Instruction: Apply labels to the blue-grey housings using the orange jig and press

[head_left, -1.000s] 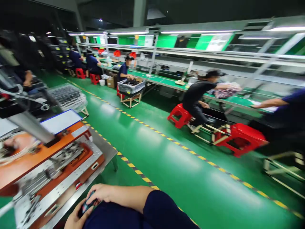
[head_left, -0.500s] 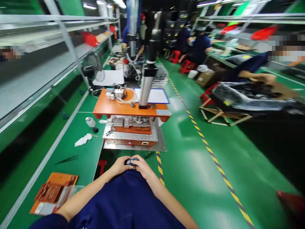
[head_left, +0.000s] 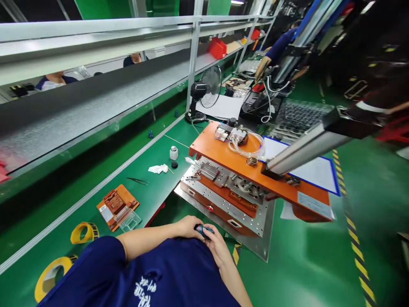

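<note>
A small dark object with blue and reddish glints (head_left: 203,230) is held between my two hands, close in front of my body. My left hand (head_left: 188,227) curls around its left side, and my right hand (head_left: 217,244) has its fingers closed on the right side. Much of the object is covered by fingers, so its kind cannot be made out. Beyond the hands stands a press with an orange top plate (head_left: 217,147) and a metal base (head_left: 204,195). Neither hand touches it.
On the green bench (head_left: 159,187) lie an orange fixture (head_left: 119,204), tweezers (head_left: 138,181), white tissue (head_left: 158,169), a small white bottle (head_left: 174,153) and yellow tape rolls (head_left: 83,233). A black fan (head_left: 200,91) stands behind. One co-worker (head_left: 281,47) is further back.
My view has swung left, so the press now sits further right and the bench with its tape rolls shows more. Both hands keep hold of the small dark object.
</note>
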### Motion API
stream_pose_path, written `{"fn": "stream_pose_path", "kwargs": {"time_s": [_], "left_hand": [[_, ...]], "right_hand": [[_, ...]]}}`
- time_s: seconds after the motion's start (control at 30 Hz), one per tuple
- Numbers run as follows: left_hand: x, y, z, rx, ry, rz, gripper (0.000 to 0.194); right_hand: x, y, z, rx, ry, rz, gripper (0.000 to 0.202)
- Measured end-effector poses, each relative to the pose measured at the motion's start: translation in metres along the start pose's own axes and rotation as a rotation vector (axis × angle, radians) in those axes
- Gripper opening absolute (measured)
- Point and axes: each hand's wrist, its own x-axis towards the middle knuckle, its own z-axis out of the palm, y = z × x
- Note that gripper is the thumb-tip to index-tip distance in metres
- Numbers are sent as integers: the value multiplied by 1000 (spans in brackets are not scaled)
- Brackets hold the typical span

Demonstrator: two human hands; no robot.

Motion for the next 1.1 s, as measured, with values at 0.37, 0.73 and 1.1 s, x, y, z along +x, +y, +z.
{"fn": "stream_pose_path", "kwargs": {"time_s": [0.37,0.73,1.1], "left_hand": [[6,2,-3,42,42,-36,43],[8,3,-5,-45,-13,6,50],[23,2,1,-67,-6,37,50]], "right_hand": [[13,-6,-4,-73,-25,-5,44],[9,-9,-3,-4,5,-43,39],[10,-17,-14,-9,18,-71,41]]}}
